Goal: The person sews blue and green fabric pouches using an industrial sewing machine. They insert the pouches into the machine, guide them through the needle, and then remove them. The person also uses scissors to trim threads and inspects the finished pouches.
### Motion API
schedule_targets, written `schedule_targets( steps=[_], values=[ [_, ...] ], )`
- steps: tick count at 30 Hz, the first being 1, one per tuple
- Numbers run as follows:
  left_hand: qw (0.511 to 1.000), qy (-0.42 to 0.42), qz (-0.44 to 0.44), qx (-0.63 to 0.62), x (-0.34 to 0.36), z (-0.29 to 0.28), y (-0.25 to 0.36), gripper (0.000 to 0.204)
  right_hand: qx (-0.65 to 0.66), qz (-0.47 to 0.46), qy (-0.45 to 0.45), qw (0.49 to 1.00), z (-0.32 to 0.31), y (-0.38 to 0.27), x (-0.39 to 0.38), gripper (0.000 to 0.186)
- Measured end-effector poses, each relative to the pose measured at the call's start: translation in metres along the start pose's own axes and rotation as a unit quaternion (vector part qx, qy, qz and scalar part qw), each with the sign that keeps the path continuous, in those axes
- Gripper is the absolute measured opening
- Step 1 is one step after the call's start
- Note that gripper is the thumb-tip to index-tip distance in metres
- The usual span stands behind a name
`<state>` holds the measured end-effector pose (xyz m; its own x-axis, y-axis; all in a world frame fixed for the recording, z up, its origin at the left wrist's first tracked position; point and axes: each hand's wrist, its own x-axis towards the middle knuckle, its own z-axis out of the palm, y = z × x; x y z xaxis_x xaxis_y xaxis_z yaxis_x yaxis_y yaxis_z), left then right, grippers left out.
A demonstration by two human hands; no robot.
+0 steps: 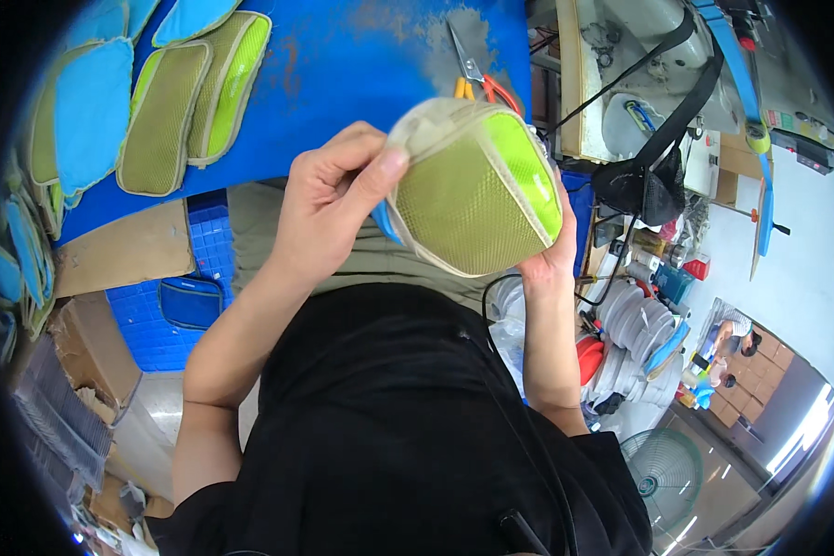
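A small fabric pouch (463, 199), olive mesh with a bright green panel and pale piping, is held up in front of my body. My left hand (338, 190) pinches its upper left edge between thumb and fingers. My right hand (554, 246) supports the lower right side, its fingers mostly hidden behind the pouch. A bit of blue fabric shows under the pouch's left edge. Just beyond the pouch, scissors (473, 69) with orange and red handles lie on the blue table (343, 74).
Flat green mesh pouch pieces (162, 120) and light blue pieces (93, 116) lie at the table's left. Below stand a cardboard box (88, 347) and a blue crate (144, 320). Rolls of pale tape (635, 320), a fan (663, 473) and a sewing machine (649, 32) are to the right.
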<state>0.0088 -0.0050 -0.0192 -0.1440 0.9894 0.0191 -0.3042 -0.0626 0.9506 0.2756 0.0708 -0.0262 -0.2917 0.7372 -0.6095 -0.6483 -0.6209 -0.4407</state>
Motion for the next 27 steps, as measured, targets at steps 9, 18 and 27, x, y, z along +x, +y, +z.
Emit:
schedule_targets(
  steps=[9,18,27],
  values=[
    [0.899,0.005,-0.226,-0.376,0.02,-0.054,0.004,0.048,-0.112,0.051,-0.046,0.991,0.056,0.001,-0.002,0.035],
    [0.872,0.002,-0.224,-0.436,0.006,-0.048,-0.001,0.054,-0.034,0.072,-0.16,0.984,0.069,0.008,-0.039,0.035],
    [0.921,-0.026,-0.185,-0.342,-0.041,-0.072,0.023,0.055,-0.184,0.007,-0.287,0.94,0.053,0.011,-0.065,0.059]
  ],
)
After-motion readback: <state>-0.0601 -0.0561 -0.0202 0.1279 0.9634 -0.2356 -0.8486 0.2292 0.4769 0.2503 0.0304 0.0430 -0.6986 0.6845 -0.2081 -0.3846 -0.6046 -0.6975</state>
